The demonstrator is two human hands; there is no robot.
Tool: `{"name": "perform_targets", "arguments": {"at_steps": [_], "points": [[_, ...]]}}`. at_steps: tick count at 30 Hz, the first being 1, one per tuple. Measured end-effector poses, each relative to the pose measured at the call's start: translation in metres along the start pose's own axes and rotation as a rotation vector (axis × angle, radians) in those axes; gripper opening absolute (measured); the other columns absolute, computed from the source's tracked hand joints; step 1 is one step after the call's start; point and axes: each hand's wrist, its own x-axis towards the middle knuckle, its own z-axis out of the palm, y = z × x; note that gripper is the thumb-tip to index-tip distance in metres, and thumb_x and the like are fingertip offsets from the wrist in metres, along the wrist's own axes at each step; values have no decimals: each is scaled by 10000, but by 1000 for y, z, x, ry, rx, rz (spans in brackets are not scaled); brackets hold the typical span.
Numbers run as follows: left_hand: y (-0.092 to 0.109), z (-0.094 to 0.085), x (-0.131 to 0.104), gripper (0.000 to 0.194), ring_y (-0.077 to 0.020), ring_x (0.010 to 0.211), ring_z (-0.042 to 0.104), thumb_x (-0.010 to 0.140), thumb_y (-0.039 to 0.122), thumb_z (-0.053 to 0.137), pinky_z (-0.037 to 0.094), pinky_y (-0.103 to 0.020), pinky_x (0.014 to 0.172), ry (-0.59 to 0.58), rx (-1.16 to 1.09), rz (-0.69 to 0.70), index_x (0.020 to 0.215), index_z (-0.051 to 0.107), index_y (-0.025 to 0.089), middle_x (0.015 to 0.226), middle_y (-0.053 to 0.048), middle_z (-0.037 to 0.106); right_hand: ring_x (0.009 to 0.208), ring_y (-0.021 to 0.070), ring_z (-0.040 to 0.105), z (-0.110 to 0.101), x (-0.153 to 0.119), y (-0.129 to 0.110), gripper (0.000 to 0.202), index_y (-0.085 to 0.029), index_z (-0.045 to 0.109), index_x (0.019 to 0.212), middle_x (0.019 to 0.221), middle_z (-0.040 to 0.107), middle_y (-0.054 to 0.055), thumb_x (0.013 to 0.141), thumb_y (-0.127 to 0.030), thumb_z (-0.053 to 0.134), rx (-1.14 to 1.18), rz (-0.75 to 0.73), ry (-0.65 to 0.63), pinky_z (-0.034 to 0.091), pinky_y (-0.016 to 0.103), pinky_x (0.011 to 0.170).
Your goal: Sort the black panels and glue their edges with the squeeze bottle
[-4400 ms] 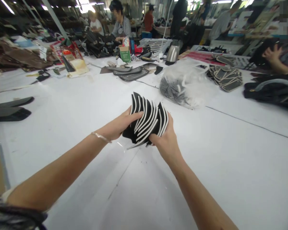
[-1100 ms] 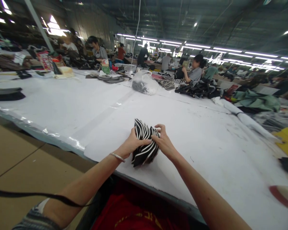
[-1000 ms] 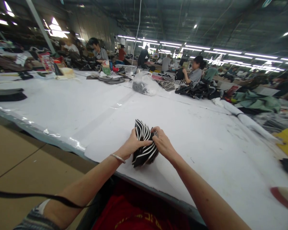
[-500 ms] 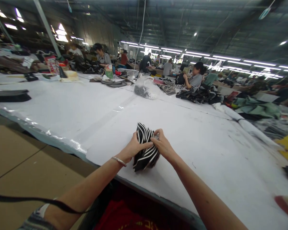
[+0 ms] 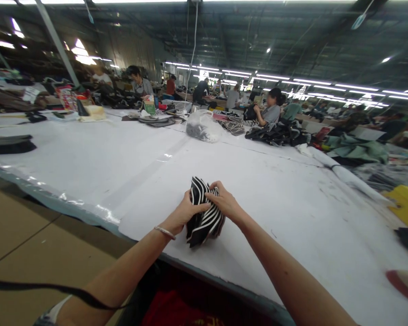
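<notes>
A bundle of black pieces with white edges (image 5: 204, 226) stands on the white-covered table (image 5: 149, 181) near its front edge, its layers fanned apart. My left hand (image 5: 187, 210) is closed around the left side of the bundle, thumb lying across the front. On the upper right side, my right hand (image 5: 222, 199) grips the same bundle, its thumb and fingers pinching at the layers. Both thumb tips come close together in the middle. The fingers behind the bundle are hidden.
A clear plastic bag (image 5: 203, 127) with grey contents sits farther back. Dark strips (image 5: 10, 144) lie at the left, beside scissors (image 5: 36, 117). A heap of black pieces (image 5: 275, 133) lies in front of a seated person (image 5: 270, 111). Something yellow (image 5: 406, 206) is at the right edge.
The camera view has shifted slightly, so the background sits a little farther left. Both hands keep their hold on the bundle, with the right fingers moved slightly along its upper layers.
</notes>
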Motion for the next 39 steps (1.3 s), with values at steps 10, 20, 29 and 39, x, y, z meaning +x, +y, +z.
{"name": "perform_targets", "arguments": {"at_steps": [10, 20, 29, 39], "points": [[-2, -2, 5, 519, -250, 1061, 612, 712, 209, 656, 467, -388, 952, 70, 206, 65, 1202, 487, 179, 1107, -81, 660, 806, 263, 599, -7, -3, 6, 718, -239, 355, 1333, 887, 612, 54, 678, -337, 630, -122, 76, 72, 430, 358, 740], [1, -20, 16, 246, -277, 871, 600, 756, 338, 539, 464, -406, 821, 127, 782, 122, 963, 577, 210, 879, -49, 643, 893, 233, 591, -23, -8, 36, 585, -232, 563, 1031, 886, 627, 1, 513, -305, 823, 63, 199, 61, 463, 319, 757], [-13, -40, -10, 814, -386, 1331, 380, 774, 317, 654, 318, -542, 1090, 446, 900, 400, 1459, 255, 127, 1425, -228, 398, 779, 202, 629, 8, -61, 95, 599, -219, 435, 978, 786, 621, -30, 488, -205, 779, 939, 256, 300, 533, 338, 724], [-73, -7, -70, 725, -355, 1464, 78, 899, 613, 427, 188, -589, 1153, -279, 1118, 805, 1510, 222, 282, 1590, -112, 107, 772, 231, 654, 21, -72, 116, 652, -224, 472, 1038, 827, 666, -2, 490, -123, 811, 1196, 219, 307, 563, 363, 681]]}}
